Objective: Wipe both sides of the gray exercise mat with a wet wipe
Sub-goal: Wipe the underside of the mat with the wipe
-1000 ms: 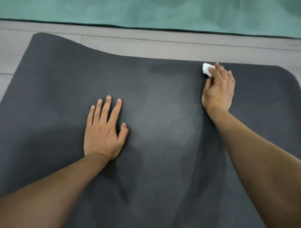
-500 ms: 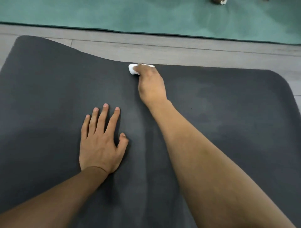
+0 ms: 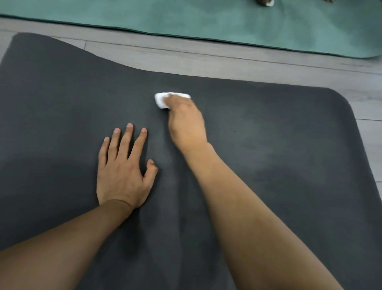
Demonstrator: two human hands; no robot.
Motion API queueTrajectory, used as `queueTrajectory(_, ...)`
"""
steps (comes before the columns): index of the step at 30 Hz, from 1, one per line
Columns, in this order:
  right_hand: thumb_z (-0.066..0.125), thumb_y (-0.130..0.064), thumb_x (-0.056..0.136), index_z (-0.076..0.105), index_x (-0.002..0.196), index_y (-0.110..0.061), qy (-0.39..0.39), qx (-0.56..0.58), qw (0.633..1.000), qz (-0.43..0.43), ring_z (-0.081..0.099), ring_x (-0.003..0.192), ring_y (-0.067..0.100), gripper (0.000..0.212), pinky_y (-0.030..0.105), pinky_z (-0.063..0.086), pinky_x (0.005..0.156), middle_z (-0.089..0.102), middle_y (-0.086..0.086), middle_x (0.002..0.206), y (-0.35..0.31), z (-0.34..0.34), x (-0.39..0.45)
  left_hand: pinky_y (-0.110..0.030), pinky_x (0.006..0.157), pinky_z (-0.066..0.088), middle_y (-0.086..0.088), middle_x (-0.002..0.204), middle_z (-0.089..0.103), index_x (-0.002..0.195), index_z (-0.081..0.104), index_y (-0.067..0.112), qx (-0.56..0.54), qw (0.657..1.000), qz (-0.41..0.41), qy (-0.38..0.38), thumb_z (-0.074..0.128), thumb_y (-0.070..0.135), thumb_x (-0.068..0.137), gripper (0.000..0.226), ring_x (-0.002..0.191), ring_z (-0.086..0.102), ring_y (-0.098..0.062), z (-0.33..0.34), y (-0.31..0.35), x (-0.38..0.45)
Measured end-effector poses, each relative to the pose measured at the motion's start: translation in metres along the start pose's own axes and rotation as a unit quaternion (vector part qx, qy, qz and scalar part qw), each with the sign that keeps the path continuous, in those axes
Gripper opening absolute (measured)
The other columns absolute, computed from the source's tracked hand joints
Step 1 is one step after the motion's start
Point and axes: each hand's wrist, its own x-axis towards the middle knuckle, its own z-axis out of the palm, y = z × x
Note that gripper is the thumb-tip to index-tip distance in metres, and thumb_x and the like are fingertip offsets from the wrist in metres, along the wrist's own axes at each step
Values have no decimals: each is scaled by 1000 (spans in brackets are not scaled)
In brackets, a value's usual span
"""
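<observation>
The gray exercise mat (image 3: 279, 145) lies flat on the floor and fills most of the view, with a raised bump along its far left edge. My right hand (image 3: 186, 122) grips a folded white wet wipe (image 3: 162, 100) and presses it onto the mat a little inside the far edge, near the middle. My left hand (image 3: 124, 167) rests flat on the mat with fingers spread, just left of and nearer than the right hand. Damp, lighter streaks show on the mat to the right of the wipe.
A strip of pale wooden floor (image 3: 206, 55) runs beyond the mat's far edge. Behind it lies a teal mat (image 3: 206, 20). A small brown and white object (image 3: 265, 2) sits at the top edge on the teal mat.
My right hand swept the wipe from the far right of the mat leftward to the middle, then drew it slightly nearer to me. My left hand stayed put.
</observation>
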Motion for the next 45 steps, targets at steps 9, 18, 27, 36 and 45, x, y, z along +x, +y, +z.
queueTrajectory(9,40,-14,84,43,75,-30,128,-115,951,258,39,71,5,19,29,36,70,47,-19,83,97,-118,-18,-49,127,12,-7,167,26,160,29,23,0,1000,-3,5,33,47,93,71,155,19,-31,0,1,1)
queueTrajectory(18,43,-5,95,59,133,-15,-60,-27,997,-51,41,137,14,42,25,30,111,51,0,144,2,-12,-22,-47,127,11,-5,168,23,160,25,10,-19,1000,-9,5,32,46,92,77,156,17,-27,3,0,0)
queueTrajectory(27,40,-10,97,56,134,-33,181,-69,957,214,38,136,4,46,12,24,105,48,-17,144,125,-113,-77,-46,128,9,-10,167,26,157,32,12,-17,1000,-6,7,36,43,93,72,155,20,-31,-1,1,1)
queueTrajectory(36,40,-12,91,58,131,-24,185,-110,959,184,43,133,13,45,28,31,113,51,-9,141,132,-111,-70,-52,94,40,-16,124,59,121,57,8,107,985,132,3,53,17,96,27,113,53,-40,-19,16,-11)
queueTrajectory(45,31,-10,89,58,127,-20,193,-147,963,119,48,126,17,48,29,26,116,58,-6,132,147,-110,-64,-52,126,14,-6,171,13,163,18,18,34,996,42,-76,31,40,100,69,157,12,-30,-8,23,-103)
